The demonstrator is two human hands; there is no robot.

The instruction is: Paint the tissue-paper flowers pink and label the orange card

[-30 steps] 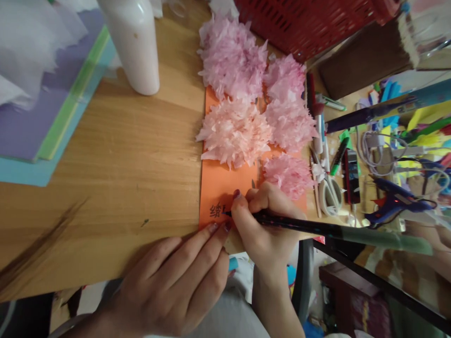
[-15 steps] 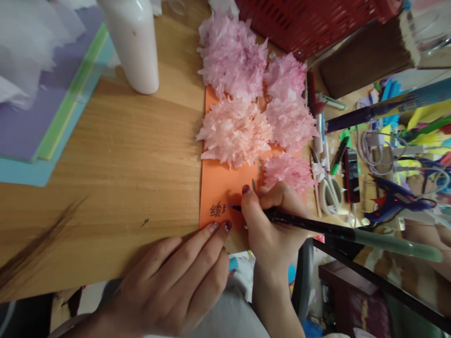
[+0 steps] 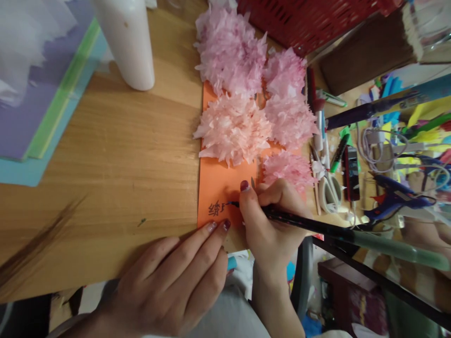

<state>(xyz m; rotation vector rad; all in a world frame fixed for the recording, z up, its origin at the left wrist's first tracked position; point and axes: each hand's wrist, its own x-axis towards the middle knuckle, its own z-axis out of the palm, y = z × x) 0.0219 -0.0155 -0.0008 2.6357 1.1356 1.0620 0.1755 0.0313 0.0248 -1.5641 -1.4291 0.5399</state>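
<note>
My right hand [image 3: 273, 230] is closed round a dark brush pen [image 3: 327, 229] with a greenish translucent end. Its tip touches an orange card [image 3: 225, 176] beside black handwritten characters [image 3: 215, 208]. Extended and lying flat, the fingers of my left hand [image 3: 176, 277] rest at the table edge, fingertips on the card's near edge. Farther up the card sit several ruffled paper flowers: a peach one [image 3: 234, 129], a large pinkish-purple one [image 3: 230, 51] and a pink one [image 3: 289, 169] close to my right knuckles. My right hand hides part of the card.
A white bottle [image 3: 128, 47] stands on the wooden table [image 3: 141, 141], right of coloured paper sheets [image 3: 21, 126]. A red basket [image 3: 299, 23] is at the back. Scissors [image 3: 329, 192], a blue glue gun [image 3: 398, 195], cables and markers crowd the right side.
The brush pen's tip has shifted very slightly and another short stroke seems to show by the characters. The whole view has drifted a little; my left hand stays in place.
</note>
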